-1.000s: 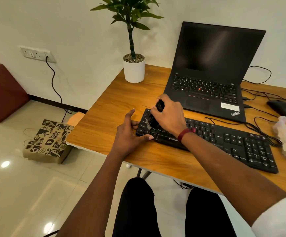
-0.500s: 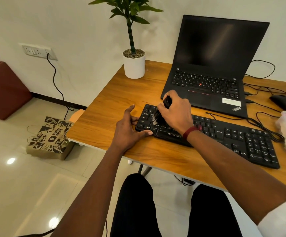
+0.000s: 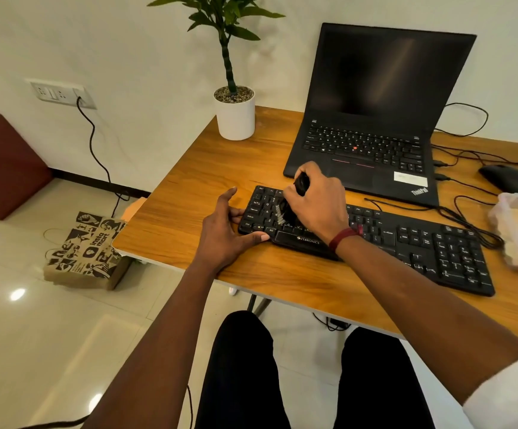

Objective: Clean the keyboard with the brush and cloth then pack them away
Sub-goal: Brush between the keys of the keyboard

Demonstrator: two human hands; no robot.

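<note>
The right hand [image 3: 316, 202] kept its grip closed on the brush [image 3: 285, 210], whose bristles had moved slightly along the left-end keys of the keyboard [image 3: 406, 243], near the counter's [image 3: 189, 187] front left corner. The left hand [image 3: 223, 233], grip loosely open, still steadied that end. Brushing looked barely begun; the cloth wasn't identifiable.

Right hand [image 3: 318, 202] gripping brush [image 3: 285, 210] on keyboard [image 3: 406, 243] left keys, left hand [image 3: 223, 235] bracing its end, wooden tabletop [image 3: 195, 193]
</note>
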